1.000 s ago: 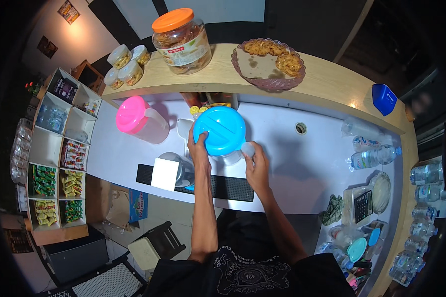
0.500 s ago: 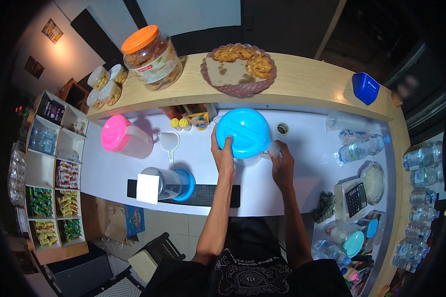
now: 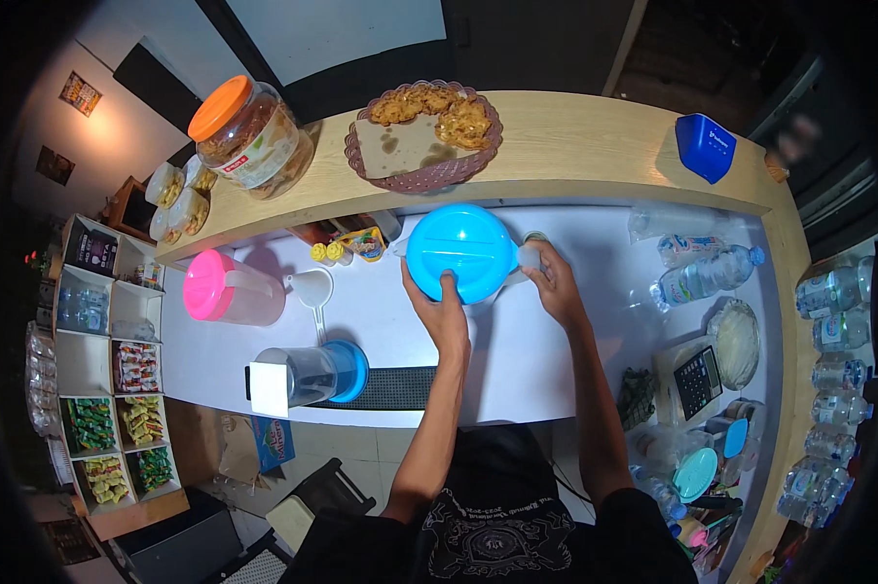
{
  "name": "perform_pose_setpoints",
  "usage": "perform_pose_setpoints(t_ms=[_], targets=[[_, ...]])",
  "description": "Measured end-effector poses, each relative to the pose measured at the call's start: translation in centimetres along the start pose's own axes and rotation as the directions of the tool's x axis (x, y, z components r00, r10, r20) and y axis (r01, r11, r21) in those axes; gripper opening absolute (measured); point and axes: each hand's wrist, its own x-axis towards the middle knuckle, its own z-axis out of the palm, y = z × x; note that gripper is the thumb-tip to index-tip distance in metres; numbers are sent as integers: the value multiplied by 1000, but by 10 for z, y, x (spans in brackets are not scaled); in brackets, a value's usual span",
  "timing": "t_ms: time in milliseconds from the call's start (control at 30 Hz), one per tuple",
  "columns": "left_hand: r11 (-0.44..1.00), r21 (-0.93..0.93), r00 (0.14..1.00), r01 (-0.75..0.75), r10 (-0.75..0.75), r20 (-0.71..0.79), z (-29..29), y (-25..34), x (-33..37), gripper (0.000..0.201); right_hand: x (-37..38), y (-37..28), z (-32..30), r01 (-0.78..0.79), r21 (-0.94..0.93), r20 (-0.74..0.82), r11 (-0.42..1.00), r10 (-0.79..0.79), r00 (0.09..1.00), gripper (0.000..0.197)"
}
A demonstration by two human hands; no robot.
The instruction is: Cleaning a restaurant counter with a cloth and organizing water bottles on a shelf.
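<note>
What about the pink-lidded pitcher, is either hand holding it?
No: the left hand and right hand are both on the blue-lidded pitcher, apart from the pink-lidded pitcher.

Black shirt (image 3: 400, 557), short sleeves (image 3: 641, 530), pale outlined emblem (image 3: 497, 540) with lettering (image 3: 485, 510); forearms (image 3: 429, 438) bare.

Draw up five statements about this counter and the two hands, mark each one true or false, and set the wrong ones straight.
1. The pink-lidded pitcher is left of the blue-lidded pitcher. True.
2. The left hand has its thumb on the blue lid. True.
3. The right hand is on the pink-lidded pitcher. False: it is at the handle of the blue-lidded pitcher.
4. The orange-lidded jar is on the wooden ledge. True.
5. The calculator lies left of both pitchers. False: it lies to the right of them.
</note>
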Motion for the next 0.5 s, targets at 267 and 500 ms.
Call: perform_pose_setpoints(t_ms=[267, 500], targets=[[989, 137, 999, -50, 47, 27, -2, 0, -2, 80, 32, 8, -4, -76, 45, 169, 996, 68, 983, 33], [989, 140, 999, -44, 42, 20, -8, -2, 2, 85, 34, 15, -5, -58, -86, 134, 995, 69, 989, 32]])
